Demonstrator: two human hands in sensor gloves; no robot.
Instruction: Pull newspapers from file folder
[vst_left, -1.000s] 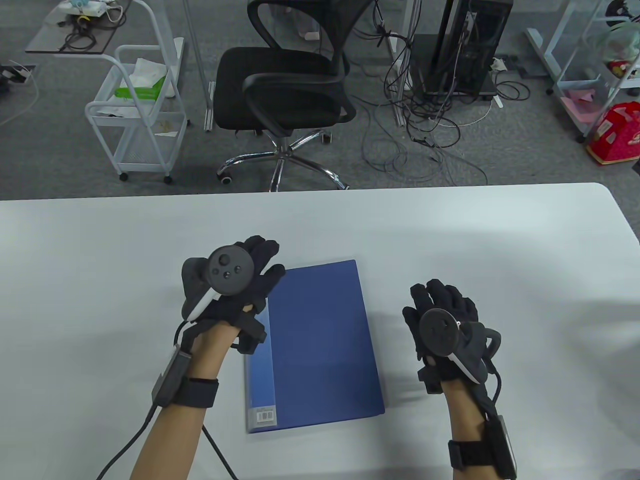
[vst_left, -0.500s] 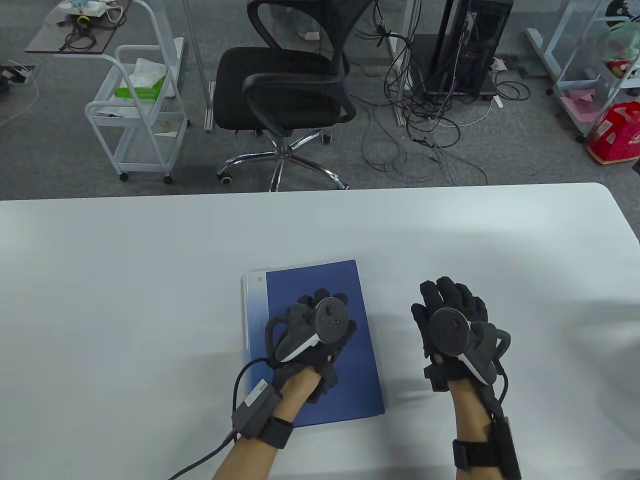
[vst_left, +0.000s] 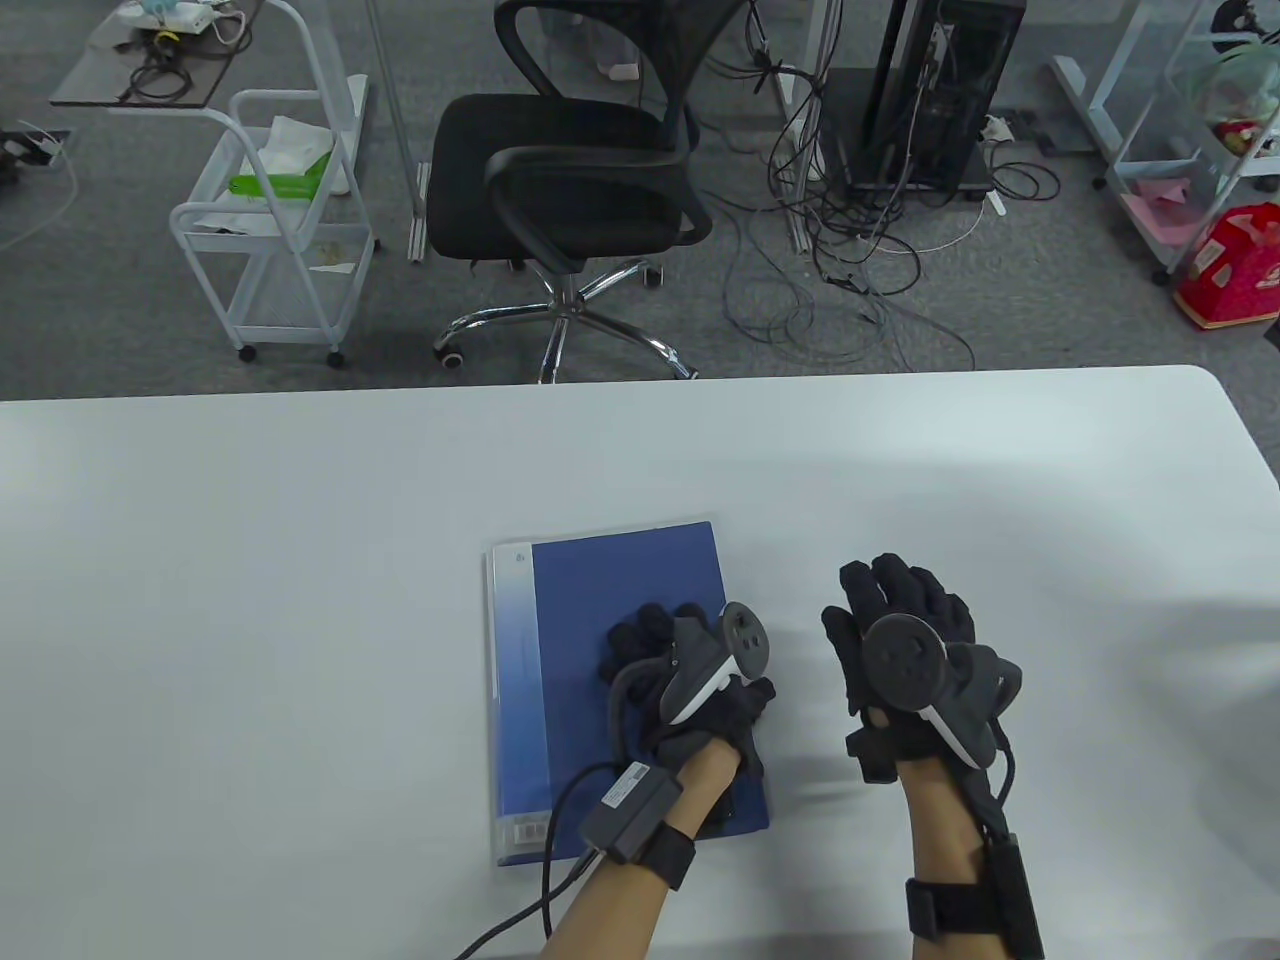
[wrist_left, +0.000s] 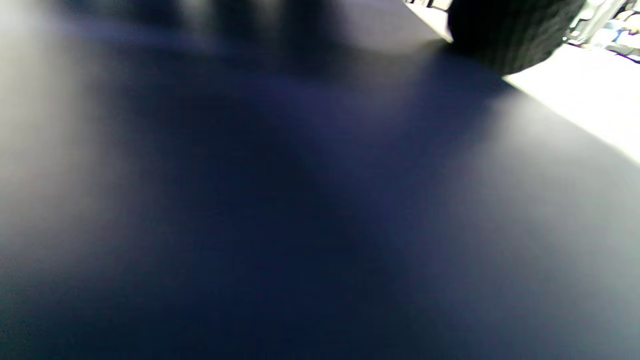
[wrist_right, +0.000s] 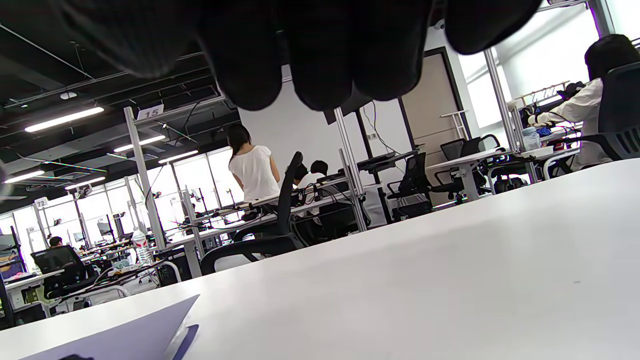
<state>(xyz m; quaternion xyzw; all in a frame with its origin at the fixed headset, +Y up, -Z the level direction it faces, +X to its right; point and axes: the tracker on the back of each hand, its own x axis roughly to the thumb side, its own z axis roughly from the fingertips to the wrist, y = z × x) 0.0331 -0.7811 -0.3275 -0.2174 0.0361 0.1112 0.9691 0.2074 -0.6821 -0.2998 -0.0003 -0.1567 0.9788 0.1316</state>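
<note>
A closed blue file folder (vst_left: 580, 600) lies flat on the white table (vst_left: 300, 550), with a pale spine strip and a barcode label on its left. No newspaper shows. My left hand (vst_left: 700, 662) lies on the folder's right half, fingers on the cover and thumb at its right edge. I cannot tell whether it pinches the cover. The left wrist view is filled by the blurred blue cover (wrist_left: 300, 200). My right hand (vst_left: 900, 620) is open and empty above the bare table, right of the folder. The right wrist view shows its fingertips (wrist_right: 320, 50) and a folder corner (wrist_right: 115, 335).
Past the table's far edge stand a black office chair (vst_left: 570, 180), a white wire trolley (vst_left: 270, 220) and a computer tower with tangled cables (vst_left: 930, 100). A red box (vst_left: 1235, 265) sits on the floor at the far right.
My left hand has moved from the folder's upper left corner across the cover to its right edge. My right hand has shifted slightly right and stayed open.
</note>
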